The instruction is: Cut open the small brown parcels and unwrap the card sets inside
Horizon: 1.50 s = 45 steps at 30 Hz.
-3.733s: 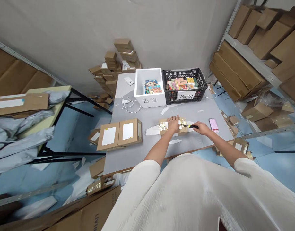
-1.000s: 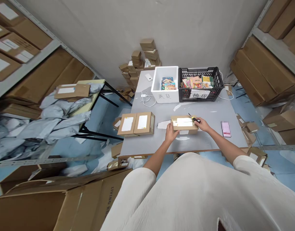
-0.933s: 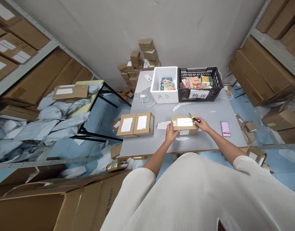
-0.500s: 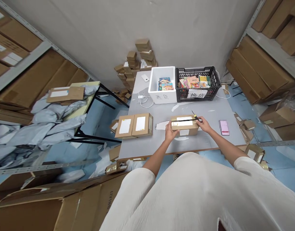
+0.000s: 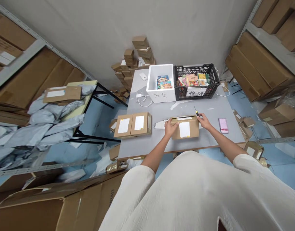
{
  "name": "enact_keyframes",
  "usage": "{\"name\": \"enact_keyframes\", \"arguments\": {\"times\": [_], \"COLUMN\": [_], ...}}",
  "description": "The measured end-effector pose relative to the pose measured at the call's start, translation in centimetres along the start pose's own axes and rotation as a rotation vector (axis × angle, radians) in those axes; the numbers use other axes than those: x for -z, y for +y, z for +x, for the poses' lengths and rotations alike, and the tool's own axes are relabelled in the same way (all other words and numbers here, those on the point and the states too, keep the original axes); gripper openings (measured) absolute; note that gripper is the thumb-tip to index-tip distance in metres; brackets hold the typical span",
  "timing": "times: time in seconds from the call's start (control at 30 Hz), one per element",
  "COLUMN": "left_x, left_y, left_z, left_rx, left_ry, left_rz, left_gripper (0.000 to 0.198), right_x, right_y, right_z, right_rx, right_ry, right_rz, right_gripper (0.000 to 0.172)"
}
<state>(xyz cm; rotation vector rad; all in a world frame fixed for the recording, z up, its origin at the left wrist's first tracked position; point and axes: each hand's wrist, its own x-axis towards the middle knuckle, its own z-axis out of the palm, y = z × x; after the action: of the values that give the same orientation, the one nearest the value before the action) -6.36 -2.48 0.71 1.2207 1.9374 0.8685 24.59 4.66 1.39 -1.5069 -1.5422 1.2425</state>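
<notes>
A small cardboard parcel point(image 5: 186, 127) with a white label stands tipped toward me on the grey table point(image 5: 161, 144). My left hand point(image 5: 170, 126) grips its left end, fingers curled over the top edge. My right hand point(image 5: 204, 120) is at the parcel's upper right corner, closed round a black and yellow utility knife point(image 5: 197, 113) whose blade points away from me.
Two labelled parcels point(image 5: 133, 124) lie side by side at the table's left. A white foam box point(image 5: 160, 83) and a black crate point(image 5: 195, 81) with booklets stand at the back. A pink phone point(image 5: 223, 124) lies right. Cardboard boxes fill shelves on both sides; scraps litter the floor.
The parcel lay flat with its label upward; now it is tipped up on edge, its label facing me. Both hands stayed at its ends, the knife still in my right hand.
</notes>
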Motion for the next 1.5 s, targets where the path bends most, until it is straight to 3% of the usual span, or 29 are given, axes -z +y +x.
{"name": "enact_keyframes", "arguments": {"times": [0.2,0.43,0.63,0.8,0.97,1.17,1.27,1.37,1.5], "left_x": [-0.6,-1.1,-1.6,-1.7,-0.5,0.0,-0.2,-0.3,-0.4], "left_y": [-0.2,-3.0,-4.7,-4.4,-3.2,-1.1,-0.6,-0.6,-0.6], "left_z": [1.6,0.0,-1.1,-0.7,-1.5,-1.2,-0.7,-1.1,-2.4], "left_rx": [0.059,-0.020,-0.028,0.048,0.057,0.055,-0.005,-0.179,-0.357], "left_ry": [-0.017,-0.113,-0.186,-0.139,-0.102,0.006,0.029,0.010,-0.062], "left_rz": [-0.065,-0.109,-0.110,-0.038,0.013,0.017,0.005,0.025,0.237], "left_gripper": [0.078,0.050,0.077,0.072,0.078,0.058,0.054,0.055,0.058], "right_x": [-0.9,-0.2,-0.7,-1.1,0.2,0.9,0.5,0.1,0.3], "right_y": [1.1,3.6,4.2,3.8,3.1,1.7,1.3,1.0,0.6], "right_z": [0.3,-1.8,-3.4,-3.4,-2.7,-1.4,-0.7,-0.2,0.2], "right_rx": [-0.059,-0.200,-0.234,-0.178,-0.148,-0.143,-0.117,-0.068,-0.038], "right_ry": [0.041,0.053,-0.021,-0.010,0.080,0.107,0.132,0.138,0.121], "right_rz": [0.094,0.053,0.039,0.001,0.058,0.089,0.144,0.161,0.054], "right_gripper": [0.064,0.055,0.049,0.052,0.051,0.052,0.052,0.053,0.054]}}
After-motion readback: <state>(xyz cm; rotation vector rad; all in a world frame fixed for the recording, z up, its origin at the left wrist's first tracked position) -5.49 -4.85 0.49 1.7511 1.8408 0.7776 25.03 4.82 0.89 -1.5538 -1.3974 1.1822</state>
